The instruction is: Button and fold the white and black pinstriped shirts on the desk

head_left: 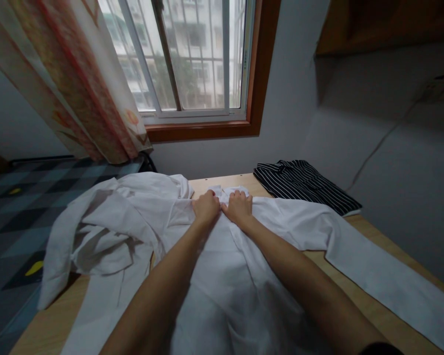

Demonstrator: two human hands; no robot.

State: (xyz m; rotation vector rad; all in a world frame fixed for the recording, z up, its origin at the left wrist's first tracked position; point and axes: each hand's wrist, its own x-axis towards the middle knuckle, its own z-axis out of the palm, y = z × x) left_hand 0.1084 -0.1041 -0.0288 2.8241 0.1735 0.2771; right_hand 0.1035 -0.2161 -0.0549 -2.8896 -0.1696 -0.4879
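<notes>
A white shirt [222, 276] lies spread over a wooden table [373, 305], its collar at the far edge. My left hand [206, 207] and my right hand [239, 206] sit side by side at the collar, fingers curled into the cloth. One sleeve [385, 281] stretches flat to the right. The other sleeve and side [99, 231] are bunched in a heap at the left, hanging over the table's edge.
A folded black striped garment [303, 185] lies at the table's far right corner by the wall. A window [192, 59] with a patterned curtain [70, 79] is ahead. A bed with a checked cover [18, 217] stands to the left.
</notes>
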